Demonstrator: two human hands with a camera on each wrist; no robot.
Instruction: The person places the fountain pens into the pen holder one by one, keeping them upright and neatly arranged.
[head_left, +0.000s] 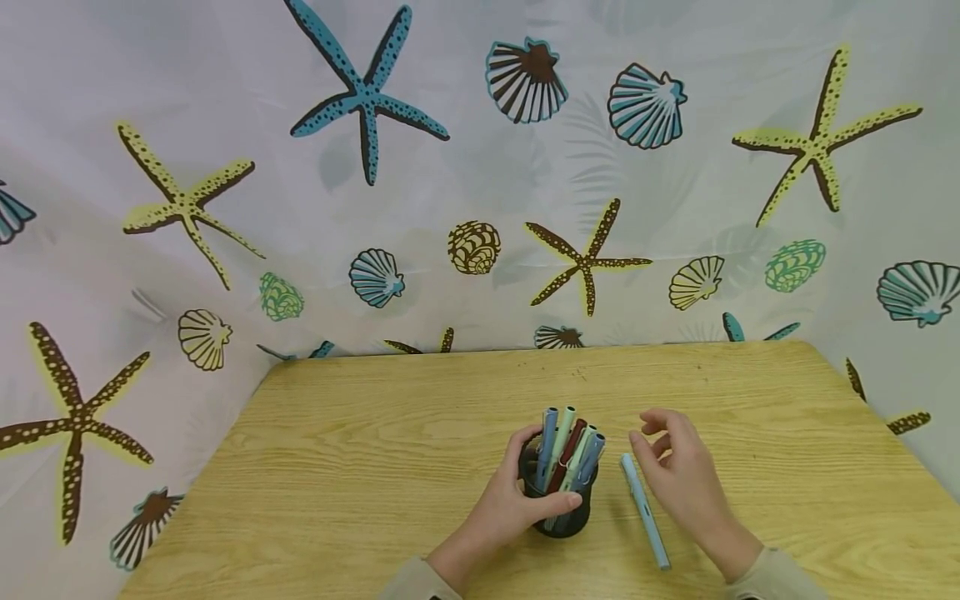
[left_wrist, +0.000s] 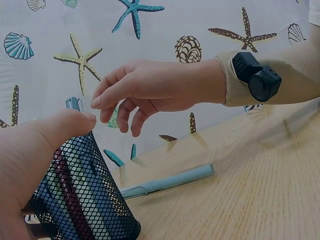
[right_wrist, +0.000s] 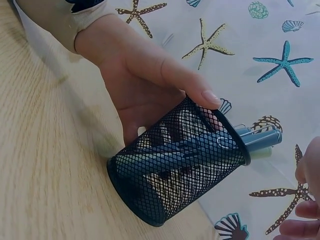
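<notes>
My left hand [head_left: 501,505] grips a black mesh pen holder [right_wrist: 175,165], with the thumb near its rim and fingers wrapped round the far side. Several capped pens stand in it: blue ones, pale green ones and a dark red pen [head_left: 567,455]. Right of the holder, a light blue pen [head_left: 647,515] with a clip lies on the table. Just above and beside that pen hovers my right hand [head_left: 681,468], its fingers loosely bent and nothing between them. The left wrist view shows this right hand [left_wrist: 145,90] apart from both the holder and the lying pen.
The wood-grain table [head_left: 360,450] spreads out on both sides. A white cloth [head_left: 450,183] printed with starfish and shells hangs behind it and along its sides. A dark device [left_wrist: 257,75] is strapped on the right wrist.
</notes>
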